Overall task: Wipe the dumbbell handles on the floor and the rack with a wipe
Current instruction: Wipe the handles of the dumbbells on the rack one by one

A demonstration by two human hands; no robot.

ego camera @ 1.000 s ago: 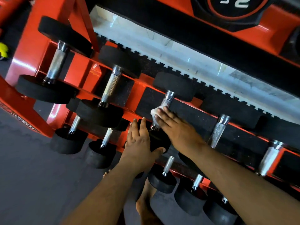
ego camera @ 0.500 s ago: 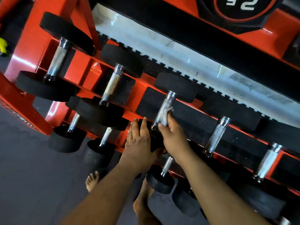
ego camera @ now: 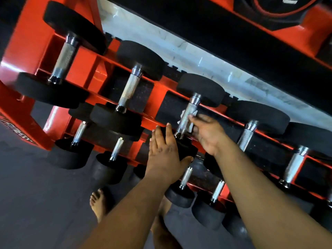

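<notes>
On the red steel rack [ego camera: 158,90], my right hand [ego camera: 208,133] pinches a white wipe [ego camera: 191,125] round the knurled chrome dumbbell handle [ego camera: 186,119]; left hand [ego camera: 164,153] lies flat on its black rubber head [ego camera: 186,150].

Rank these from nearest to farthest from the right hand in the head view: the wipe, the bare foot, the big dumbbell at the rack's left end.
1. wipe, at the right hand, on the handle.
2. bare foot, lower left on the floor.
3. big dumbbell, far upper left.

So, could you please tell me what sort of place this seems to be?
Most likely a gym's weights area: black rubber-ended dumbbells with knurled steel handles lie in rows on an orange-red steel rack, over a dark grey mat floor.
</notes>
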